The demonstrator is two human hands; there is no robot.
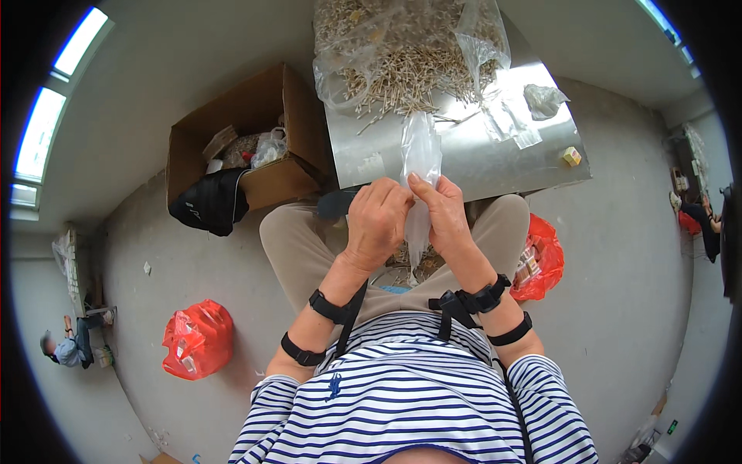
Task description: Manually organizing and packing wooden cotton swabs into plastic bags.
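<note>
Both grips pinched the small clear bag (421,166) – left hand (376,224), right hand (444,216) – apparently unfilled; stick pile (410,77) waited on the counter (502,166).

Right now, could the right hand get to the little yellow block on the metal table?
Probably not straight away: the right hand is pinching the clear plastic bag together with the left hand. The yellow block sits uncovered near the table edge, so the path looks free.
</note>
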